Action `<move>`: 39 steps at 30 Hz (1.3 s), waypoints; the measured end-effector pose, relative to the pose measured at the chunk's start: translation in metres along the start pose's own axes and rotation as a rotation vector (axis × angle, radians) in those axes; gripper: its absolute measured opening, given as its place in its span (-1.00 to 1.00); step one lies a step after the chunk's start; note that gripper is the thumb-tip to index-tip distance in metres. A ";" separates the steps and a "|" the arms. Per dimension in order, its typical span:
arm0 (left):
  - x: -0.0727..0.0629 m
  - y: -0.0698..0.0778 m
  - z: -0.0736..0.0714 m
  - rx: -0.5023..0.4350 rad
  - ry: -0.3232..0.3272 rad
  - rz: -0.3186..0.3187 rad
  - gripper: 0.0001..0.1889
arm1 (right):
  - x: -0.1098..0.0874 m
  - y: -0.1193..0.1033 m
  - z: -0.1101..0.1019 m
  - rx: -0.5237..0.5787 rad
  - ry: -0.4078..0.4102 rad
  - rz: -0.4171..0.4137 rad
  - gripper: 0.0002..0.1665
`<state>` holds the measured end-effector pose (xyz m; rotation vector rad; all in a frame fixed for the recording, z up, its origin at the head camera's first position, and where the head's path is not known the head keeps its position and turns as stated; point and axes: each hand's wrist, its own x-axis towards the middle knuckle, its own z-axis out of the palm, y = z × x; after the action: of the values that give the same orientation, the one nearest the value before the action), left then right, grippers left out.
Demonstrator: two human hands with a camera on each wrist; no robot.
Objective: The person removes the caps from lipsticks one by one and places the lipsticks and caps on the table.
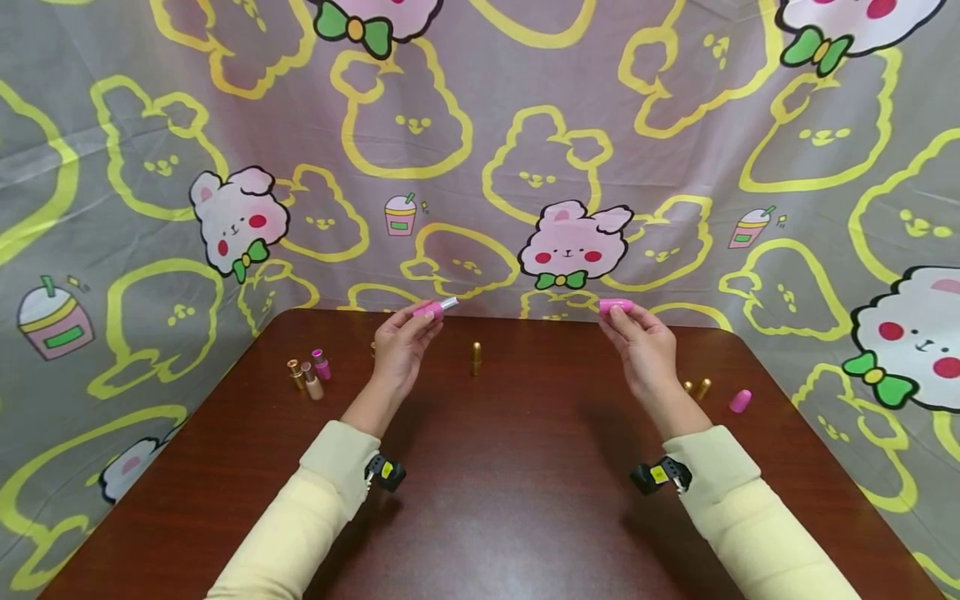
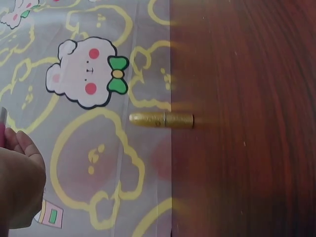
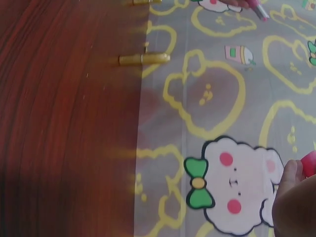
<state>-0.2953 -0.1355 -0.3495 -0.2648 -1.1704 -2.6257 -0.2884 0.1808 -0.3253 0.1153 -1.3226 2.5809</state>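
Note:
Raised over the far part of the table, my left hand (image 1: 396, 357) pinches an uncapped pink lipstick (image 1: 447, 304), its silver inner tube pointing right. Opposite it, my right hand (image 1: 647, 350) holds a pink lipstick cap (image 1: 610, 306) between thumb and fingers. The two pieces are well apart. Between the hands, a gold lipstick (image 1: 476, 358) stands upright on the table; it shows in the left wrist view as a gold tube (image 2: 160, 120) with a seam round its middle. Only part of each hand shows at the edge of its own wrist view.
At left on the brown table (image 1: 487, 500) stand a gold tube (image 1: 297, 377), a beige tube (image 1: 313, 386) and a pink tube (image 1: 322, 365), all uncapped. Another gold piece is mostly behind my left hand. Gold caps (image 1: 702, 388) and a pink cap (image 1: 741, 401) stand at right. A patterned curtain (image 1: 450, 192) hangs behind.

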 end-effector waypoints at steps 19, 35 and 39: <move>0.001 0.017 -0.037 0.272 0.104 -0.009 -0.79 | 0.006 -0.037 -0.058 -0.171 0.097 -0.017 -0.75; -0.001 0.021 -0.059 0.721 0.093 -0.027 -0.59 | 0.005 -0.052 -0.089 -0.368 0.197 -0.031 -0.85; 0.001 0.019 -0.065 0.746 0.133 -0.009 -0.62 | 0.005 -0.054 -0.094 -0.437 0.237 -0.023 -0.86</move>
<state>-0.2945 -0.1966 -0.3788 0.0634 -1.9695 -1.9801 -0.2764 0.2881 -0.3374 -0.2423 -1.7306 2.1422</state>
